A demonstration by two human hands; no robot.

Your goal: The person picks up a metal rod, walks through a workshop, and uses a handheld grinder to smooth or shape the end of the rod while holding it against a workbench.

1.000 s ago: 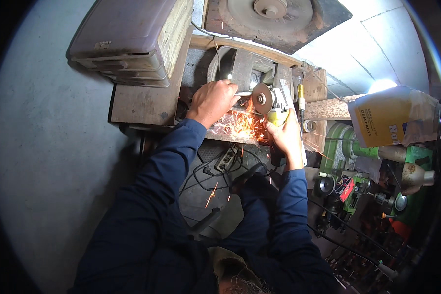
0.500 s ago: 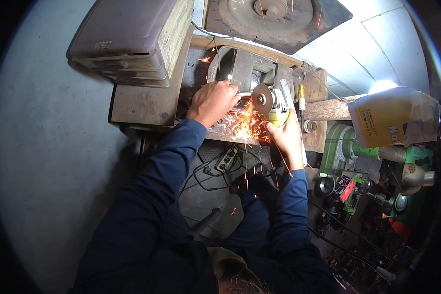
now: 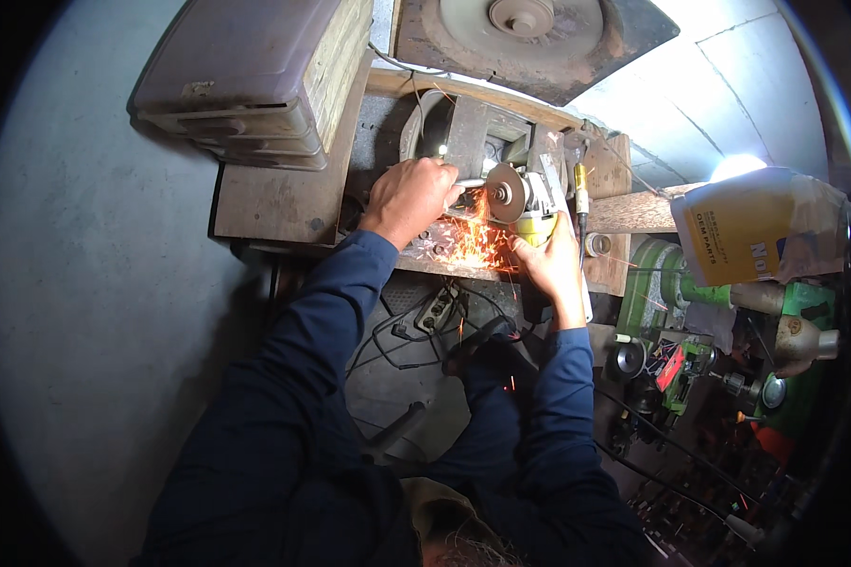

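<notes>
My right hand [image 3: 551, 264] is closed round the yellow body of an angle grinder [image 3: 537, 228]. A round disc [image 3: 505, 196] faces left from its head. My left hand [image 3: 409, 198] is closed on a thin metal rod [image 3: 470, 182], whose far end meets the disc's left side. Most of the rod is hidden by my fingers. Orange sparks [image 3: 475, 248] spray down from the contact onto the wooden workbench [image 3: 279, 200].
A drawer cabinet [image 3: 227, 90] stands at the bench's left. Behind is a dark plate with a round wheel [image 3: 520, 19]. A yellow-tipped cable connector [image 3: 581, 184] lies right of the grinder. Below hang black cords and a power strip [image 3: 437, 310]. Green machinery [image 3: 647, 293] stands right.
Both hands hold nearly the same place. The spark spray is a little smaller, with fewer streaks falling below the bench edge.
</notes>
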